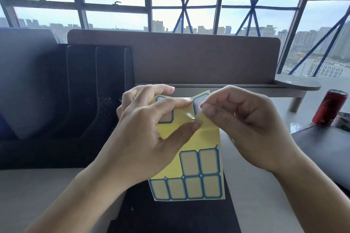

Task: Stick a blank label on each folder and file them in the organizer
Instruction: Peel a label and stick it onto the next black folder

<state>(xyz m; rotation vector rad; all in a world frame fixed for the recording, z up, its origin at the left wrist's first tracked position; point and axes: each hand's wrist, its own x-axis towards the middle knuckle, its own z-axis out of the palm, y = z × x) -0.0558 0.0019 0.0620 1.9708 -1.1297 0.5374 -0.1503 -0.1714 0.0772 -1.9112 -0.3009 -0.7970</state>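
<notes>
The floppy yellow label sheet (191, 157) is pinched above the counter (253, 185) by the left hand (151, 128), while a flimsy label (198, 105) gets peeled by its corner, gripped in right hand (246, 125) fingers (208, 108).

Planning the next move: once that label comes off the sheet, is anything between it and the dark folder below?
Yes: the label sheet, held by the left hand, hangs above the folder. The right hand pinches the label.
</notes>
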